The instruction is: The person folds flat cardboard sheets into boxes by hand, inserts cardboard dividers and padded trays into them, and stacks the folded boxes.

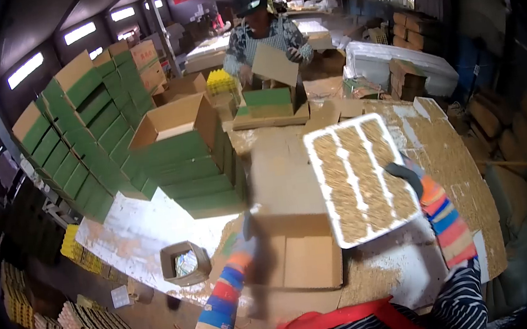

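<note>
My right hand [406,177], in a dark glove, grips the right edge of a white-framed tray [361,179] filled with brown, straw-like material. The tray is tilted above the table, up and to the right of an open cardboard box [296,252]. My left hand [244,235], gloved and blurred, is at the left edge of that box; its finger positions are smeared by motion. Inside, the box shows a bare brown bottom. Striped sleeves cover both my forearms.
Green and brown boxes [193,172] stand stacked at the left, with taller stacks behind. A small bin [186,263] sits on the table's left part. Across the table, a co-worker [262,41] handles a cardboard piece over a green box [269,102]. Egg trays [97,326] lie lower left.
</note>
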Motion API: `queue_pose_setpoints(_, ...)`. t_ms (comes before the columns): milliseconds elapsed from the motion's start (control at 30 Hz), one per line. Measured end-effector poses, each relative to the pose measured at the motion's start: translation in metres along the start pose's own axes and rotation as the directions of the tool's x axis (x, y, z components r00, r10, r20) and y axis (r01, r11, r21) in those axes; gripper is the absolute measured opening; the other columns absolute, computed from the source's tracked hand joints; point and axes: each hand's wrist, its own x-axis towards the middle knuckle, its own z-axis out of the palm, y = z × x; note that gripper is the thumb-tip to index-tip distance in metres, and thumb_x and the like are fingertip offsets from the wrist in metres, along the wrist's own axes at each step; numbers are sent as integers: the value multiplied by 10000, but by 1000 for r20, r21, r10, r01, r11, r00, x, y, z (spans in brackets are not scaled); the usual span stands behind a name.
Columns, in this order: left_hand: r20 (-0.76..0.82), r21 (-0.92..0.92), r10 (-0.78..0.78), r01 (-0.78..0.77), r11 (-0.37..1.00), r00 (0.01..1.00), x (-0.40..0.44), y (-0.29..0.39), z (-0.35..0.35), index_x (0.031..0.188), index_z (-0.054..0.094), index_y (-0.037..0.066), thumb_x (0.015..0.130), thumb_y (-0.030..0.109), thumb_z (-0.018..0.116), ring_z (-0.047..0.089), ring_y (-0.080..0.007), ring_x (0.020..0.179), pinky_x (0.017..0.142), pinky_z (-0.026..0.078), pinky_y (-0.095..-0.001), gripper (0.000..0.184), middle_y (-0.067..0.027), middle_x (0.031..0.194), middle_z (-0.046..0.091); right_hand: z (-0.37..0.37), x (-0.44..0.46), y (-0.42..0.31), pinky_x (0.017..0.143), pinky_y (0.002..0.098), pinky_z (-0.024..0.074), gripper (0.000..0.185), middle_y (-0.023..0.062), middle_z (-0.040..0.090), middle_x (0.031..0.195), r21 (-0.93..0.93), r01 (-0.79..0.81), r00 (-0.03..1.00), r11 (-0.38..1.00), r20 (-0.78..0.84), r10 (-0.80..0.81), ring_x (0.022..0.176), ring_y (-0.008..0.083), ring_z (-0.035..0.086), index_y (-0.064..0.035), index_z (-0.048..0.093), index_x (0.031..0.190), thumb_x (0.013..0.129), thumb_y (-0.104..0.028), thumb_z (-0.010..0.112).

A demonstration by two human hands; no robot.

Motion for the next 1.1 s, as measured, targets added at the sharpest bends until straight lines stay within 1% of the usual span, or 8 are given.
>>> queue_pose_setpoints(233,86,-882,72,43,469,994,29,-74,17,1198,457,-13,869,152,466,447,-194,1109,953,364,-295,368,-104,1207,487,67,95,90,787,276,457,575,74,586,1063,-187,-28,874,982,472,115,911,139,564,-63,482,1210,716,-235,720)
queue_pose_setpoints(433,-58,-432,397,-381,817,916,3,-37,-3,1206,464,4,880,268,432,455,-238,1133,964,338,-296,421,-134,1198,511,98,102,111,741,254,436,560,28,612,994,-859,37,555,510,442,705,847,87,528,-88,547,1147,710,-405,697)
queue_pose_setpoints(567,-43,-441,204,-201,875,978,-5,-10,0,1149,518,51,843,283,502,513,-267,1037,877,396,-319,384,-135,1150,538,94,107,167,773,290,432,561,49,612,994,-667,-96,547,739,584,599,856,115,524,-66,528,1164,737,-399,673)
queue_pose_setpoints(667,-291,293,641,-572,766,710,10,-35,19,1064,548,103,864,219,473,564,-280,801,667,468,-341,243,-119,976,579,91,111,203,783,304,428,569,72,610,992,-704,136,612,697,613,499,860,129,516,-49,506,1176,752,-400,654)
queue_pose_setpoints(733,-89,-237,194,-210,949,977,-4,-3,-6,1076,544,118,858,238,485,558,-301,835,682,466,-374,257,-141,980,575,100,97,187,799,331,431,495,126,576,1027,-770,344,723,538,582,371,913,221,539,-51,516,1147,754,-328,634)
queue_pose_setpoints(833,-109,-356,300,-319,878,948,7,-37,8,1105,540,64,846,211,492,541,-250,965,811,443,-342,302,-147,1024,583,142,51,125,747,363,451,286,147,539,912,-572,792,592,-211,805,38,876,292,536,-55,574,901,753,-299,552)
queue_pose_setpoints(1000,-457,-566,-220,-91,819,862,-13,-103,-96,1004,573,3,747,49,573,581,-264,822,736,471,-355,261,-158,891,609,92,7,155,764,361,456,410,157,599,811,-824,567,663,-9,450,598,821,286,585,-49,574,905,678,-390,591)
queue_pose_setpoints(1100,-433,249,-250,381,890,866,-2,-196,-117,957,609,41,691,336,656,577,-302,920,796,452,-378,400,-166,980,608,79,7,203,796,394,436,411,152,571,982,-793,610,558,15,442,702,935,311,541,-77,556,972,692,-376,588)
